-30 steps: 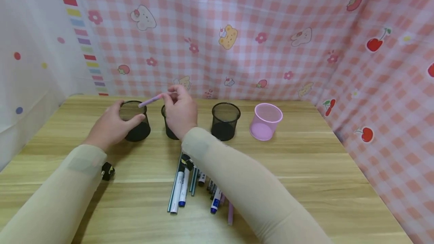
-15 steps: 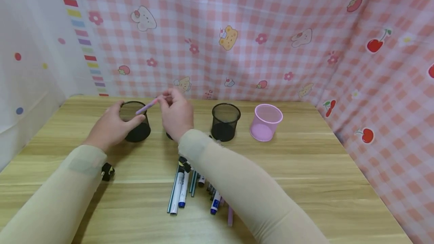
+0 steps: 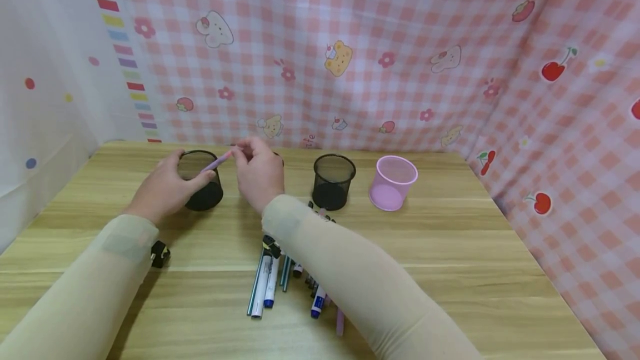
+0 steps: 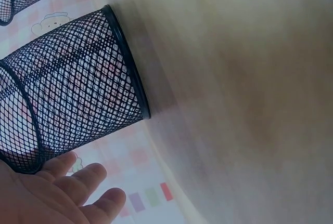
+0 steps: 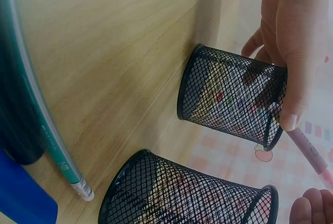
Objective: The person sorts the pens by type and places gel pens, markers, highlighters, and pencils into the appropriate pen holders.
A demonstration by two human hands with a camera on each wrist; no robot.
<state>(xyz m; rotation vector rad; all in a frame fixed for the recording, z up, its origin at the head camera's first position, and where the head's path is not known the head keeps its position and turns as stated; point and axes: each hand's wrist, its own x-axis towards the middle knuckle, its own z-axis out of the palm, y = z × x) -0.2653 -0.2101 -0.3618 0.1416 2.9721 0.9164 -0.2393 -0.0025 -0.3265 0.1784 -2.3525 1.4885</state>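
At the far left stands a black mesh pen cup (image 3: 202,196), upright. My left hand (image 3: 162,188) holds its rim, thumb across the near side and other fingers behind; in the left wrist view those fingers (image 4: 86,180) are spread beside the mesh. My right hand (image 3: 261,175) pinches a slim purple pen (image 3: 216,162) near its pink end. The pen slants down to the left, its lower end at the cup's mouth behind my left thumb. A second black mesh pen cup (image 5: 192,195) stands mostly hidden behind my right hand in the head view.
Another black mesh pen cup (image 3: 334,179) and a pink pen cup (image 3: 393,183) stand to the right. White markers (image 3: 259,288), a blue-capped marker (image 3: 318,303), a green pencil (image 5: 49,135) and a pink pen (image 3: 340,322) lie nearer, partly under the right forearm.
My right hand has moved slightly left and down with the purple pen, whose lower end has come down to the left cup's mouth. The left hand stays on the cup.
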